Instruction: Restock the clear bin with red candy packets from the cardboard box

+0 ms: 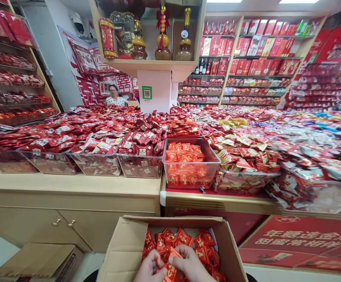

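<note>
An open cardboard box (119,250) stands in front of me, filled with small red candy packets (184,237) printed in gold. My right hand (192,264) reaches into it, thumb and fingers pinching a red candy packet (172,271). Close beside it, my left hand (150,268) is curled, its thumb at the left side of that same packet. A bit of orange-red wrapper shows between the left fingers. How many packets the two hands hold is hidden.
Beyond the box, a clear plastic bin (192,176) of similar orange-red packets sits on the counter (123,186). Other bins heaped with wrapped candies (142,147) line up on both sides. A flattened carton (35,260) lies low at left. A person (116,98) is behind the display.
</note>
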{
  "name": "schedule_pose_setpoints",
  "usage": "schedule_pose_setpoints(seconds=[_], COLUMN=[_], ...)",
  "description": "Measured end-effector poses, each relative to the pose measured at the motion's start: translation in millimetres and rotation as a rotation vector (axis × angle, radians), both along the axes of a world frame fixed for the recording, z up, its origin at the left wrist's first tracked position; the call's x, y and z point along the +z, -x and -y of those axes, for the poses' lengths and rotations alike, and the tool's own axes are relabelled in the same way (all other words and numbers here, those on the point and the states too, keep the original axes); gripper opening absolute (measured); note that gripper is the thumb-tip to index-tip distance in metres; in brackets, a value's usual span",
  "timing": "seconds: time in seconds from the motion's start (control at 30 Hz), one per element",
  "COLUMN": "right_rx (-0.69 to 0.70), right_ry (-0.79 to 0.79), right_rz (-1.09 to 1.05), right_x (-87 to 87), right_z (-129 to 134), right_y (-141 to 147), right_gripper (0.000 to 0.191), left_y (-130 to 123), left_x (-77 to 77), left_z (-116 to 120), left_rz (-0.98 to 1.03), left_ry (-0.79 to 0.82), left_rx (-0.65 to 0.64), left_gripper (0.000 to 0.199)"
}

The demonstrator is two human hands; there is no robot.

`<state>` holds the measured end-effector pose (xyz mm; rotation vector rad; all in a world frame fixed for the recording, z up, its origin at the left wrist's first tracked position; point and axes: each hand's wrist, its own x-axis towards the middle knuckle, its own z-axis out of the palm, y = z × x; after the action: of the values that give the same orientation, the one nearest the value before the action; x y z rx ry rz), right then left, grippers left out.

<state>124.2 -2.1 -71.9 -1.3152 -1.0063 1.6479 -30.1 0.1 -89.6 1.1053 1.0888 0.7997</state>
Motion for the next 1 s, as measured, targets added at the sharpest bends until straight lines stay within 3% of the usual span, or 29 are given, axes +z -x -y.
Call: schedule_pose_setpoints(seconds=[0.13,0.27,0.4,0.57,0.83,0.9,1.0], right_rx=[-0.185,-0.166,-0.067,-0.041,-0.208,-0.159,0.004], right_ry=[0.179,0.244,0.131,-0.005,0.066,0.077,-0.026], right_rz=[-0.181,-0.268,-0.213,-0.082,-0.104,-0.106,-0.057], right_x=[3.7,9.2,10.5,8.3,-7.5,-7.7,-5.0], right_z=[-2,2,8,10,9,10,11], right_y=[1,-1,-3,-5,-2,-1,1], right_gripper=[0.035,0.039,0.036,0.032,0.038,0.041,0.039], left_y=[-1,-5,-7,-6,-12,-9,-4], left_x=[3.5,9.3,16.5,18.7,18.1,15.9,11.7], left_z=[-2,4,9,8,10,8,4], left_rz=[0.122,0.12,0.129,0.099,0.134,0.101,0.023], left_ry=[0.023,0.088,0.062,0.081,0.163,0.152,0.082], left_rx=[0.074,0.037,0.098,0.112,0.117,0.118,0.092], left_gripper=[0.04,0.037,0.027,0.026,0.03,0.029,0.027])
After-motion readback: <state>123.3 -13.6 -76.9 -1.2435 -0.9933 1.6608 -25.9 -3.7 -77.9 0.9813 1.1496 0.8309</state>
